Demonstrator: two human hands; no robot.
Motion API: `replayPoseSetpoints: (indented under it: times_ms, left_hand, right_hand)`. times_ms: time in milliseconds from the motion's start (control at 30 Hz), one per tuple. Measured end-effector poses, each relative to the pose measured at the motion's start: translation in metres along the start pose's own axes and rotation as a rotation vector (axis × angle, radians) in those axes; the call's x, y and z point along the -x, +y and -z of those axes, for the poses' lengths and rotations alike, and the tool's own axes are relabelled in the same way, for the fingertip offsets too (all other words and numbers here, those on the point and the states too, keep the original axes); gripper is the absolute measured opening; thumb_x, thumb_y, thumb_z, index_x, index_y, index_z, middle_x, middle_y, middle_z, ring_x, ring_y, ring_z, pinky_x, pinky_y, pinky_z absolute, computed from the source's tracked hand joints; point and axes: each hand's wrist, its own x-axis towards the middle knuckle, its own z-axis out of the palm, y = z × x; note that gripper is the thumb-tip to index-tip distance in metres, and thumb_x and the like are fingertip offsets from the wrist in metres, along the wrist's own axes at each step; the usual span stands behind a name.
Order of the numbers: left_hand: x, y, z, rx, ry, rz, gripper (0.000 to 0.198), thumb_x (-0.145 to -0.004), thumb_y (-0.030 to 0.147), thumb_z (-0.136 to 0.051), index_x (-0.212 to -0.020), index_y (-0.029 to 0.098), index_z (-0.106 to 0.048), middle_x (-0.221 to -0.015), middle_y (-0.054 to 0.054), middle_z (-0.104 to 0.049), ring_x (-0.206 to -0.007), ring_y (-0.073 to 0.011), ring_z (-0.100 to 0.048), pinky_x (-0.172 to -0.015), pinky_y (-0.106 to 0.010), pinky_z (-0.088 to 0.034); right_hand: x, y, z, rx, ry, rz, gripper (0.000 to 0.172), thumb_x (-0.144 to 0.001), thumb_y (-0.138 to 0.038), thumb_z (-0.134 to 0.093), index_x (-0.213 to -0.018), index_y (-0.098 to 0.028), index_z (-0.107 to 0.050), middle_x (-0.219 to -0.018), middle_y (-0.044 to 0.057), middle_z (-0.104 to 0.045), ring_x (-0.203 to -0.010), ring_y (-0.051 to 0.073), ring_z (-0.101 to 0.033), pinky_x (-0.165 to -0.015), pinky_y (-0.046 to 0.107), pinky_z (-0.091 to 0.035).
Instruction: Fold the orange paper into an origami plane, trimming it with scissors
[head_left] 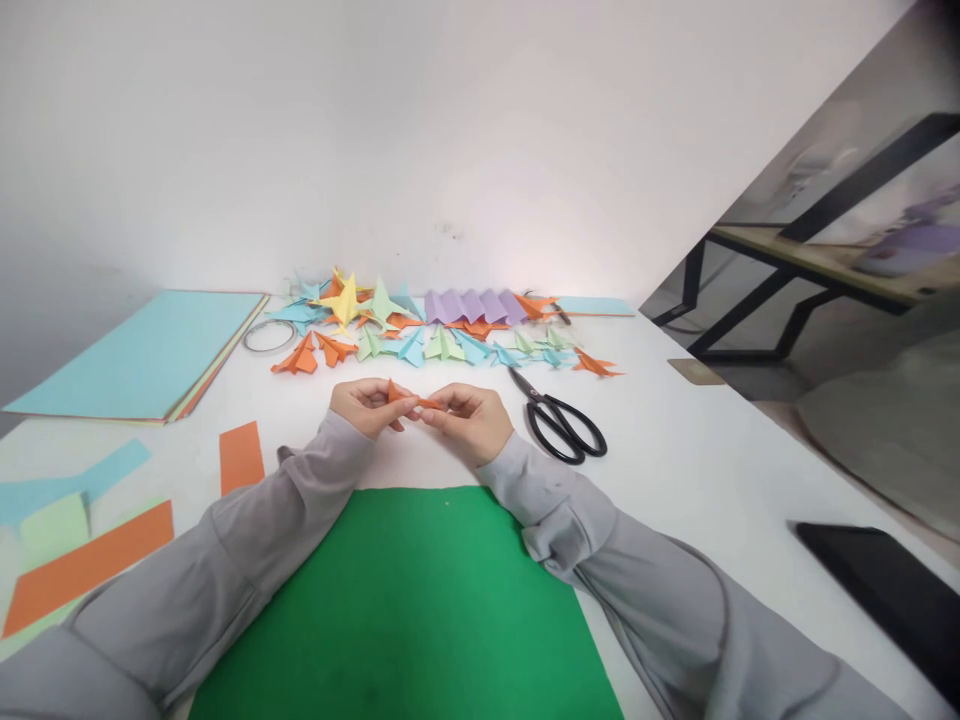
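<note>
Between my two hands is a small piece of folded orange paper [395, 391], held above the white table just beyond the green sheet. My left hand [364, 405] pinches its left part, and one pointed corner sticks up over the fingers. On the right side, my right hand [472, 415] grips the other end between thumb and fingers. Much of the paper is hidden by the fingertips. Black-handled scissors [566, 425] lie to the right of my right hand, blades toward the back. Folded paper figures [444, 345] in orange, green and blue stand in a row behind my hands.
A green sheet [420, 600] lies in front of me. Coloured paper [142, 350] is stacked at back left, near a tape roll [270, 337]. Orange strips [94, 565] and other scraps lie left. Pleated purple paper [474, 307] stands by the wall; a black tablet-like object [885, 590] lies right.
</note>
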Motion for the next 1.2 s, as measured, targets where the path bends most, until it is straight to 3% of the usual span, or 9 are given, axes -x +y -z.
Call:
replayPoseSetpoints:
  times_ms: [333, 533, 733, 967, 1200]
  left_hand:
    - [0.0000, 0.0002, -0.0011, -0.003, 0.048, 0.047, 0.026, -0.052, 0.029, -0.077, -0.059, 0.010, -0.061, -0.067, -0.007, -0.069, -0.052, -0.0137, -0.063, -0.040, -0.021, -0.046]
    - [-0.0011, 0.0002, -0.0004, -0.021, 0.043, 0.094, 0.023, -0.054, 0.028, -0.076, -0.059, 0.011, -0.060, -0.052, -0.004, -0.064, -0.045, -0.0131, -0.060, -0.039, -0.022, -0.046]
    - [-0.0022, 0.0002, 0.0013, -0.017, 0.032, 0.144, 0.026, -0.052, 0.029, -0.077, -0.061, 0.010, -0.061, -0.046, -0.002, -0.062, -0.036, -0.0100, -0.054, -0.037, -0.021, -0.045]
    - [-0.0004, -0.0013, -0.0013, -0.029, -0.006, 0.129, 0.025, -0.051, 0.025, -0.077, -0.054, 0.011, -0.056, -0.045, -0.002, -0.062, -0.035, -0.0099, -0.054, -0.037, -0.021, -0.044]
    - [-0.0040, -0.0003, 0.0009, 0.009, -0.001, 0.202, 0.026, -0.049, 0.026, -0.078, -0.055, 0.011, -0.057, -0.045, -0.003, -0.062, -0.036, -0.0110, -0.056, -0.037, -0.021, -0.046]
  right_hand:
    - [0.0006, -0.0021, -0.0012, -0.130, -0.035, -0.074, 0.030, -0.060, -0.046, -0.071, -0.062, -0.016, -0.065, -0.046, -0.001, -0.059, -0.042, 0.009, -0.048, -0.045, 0.024, -0.037]
    - [0.0013, -0.0040, -0.0013, -0.173, -0.082, -0.169, 0.035, -0.062, -0.050, -0.068, -0.062, -0.015, -0.064, -0.041, -0.001, -0.057, -0.038, 0.010, -0.048, -0.044, 0.025, -0.038]
    - [0.0002, -0.0016, -0.0037, -0.168, -0.068, -0.098, 0.040, -0.064, -0.056, -0.065, -0.065, -0.016, -0.060, -0.053, 0.001, -0.062, -0.044, 0.010, -0.052, -0.042, 0.022, -0.036]
    - [0.0035, -0.0057, -0.0032, -0.009, -0.113, -0.046, 0.035, -0.065, -0.051, -0.066, -0.061, -0.017, -0.058, -0.045, -0.002, -0.058, -0.040, 0.009, -0.049, -0.044, 0.023, -0.039]
    - [0.0006, -0.0016, -0.0034, -0.153, -0.079, -0.171, 0.037, -0.060, -0.052, -0.068, -0.059, -0.016, -0.058, -0.042, -0.001, -0.059, -0.035, 0.010, -0.049, -0.039, 0.023, -0.039]
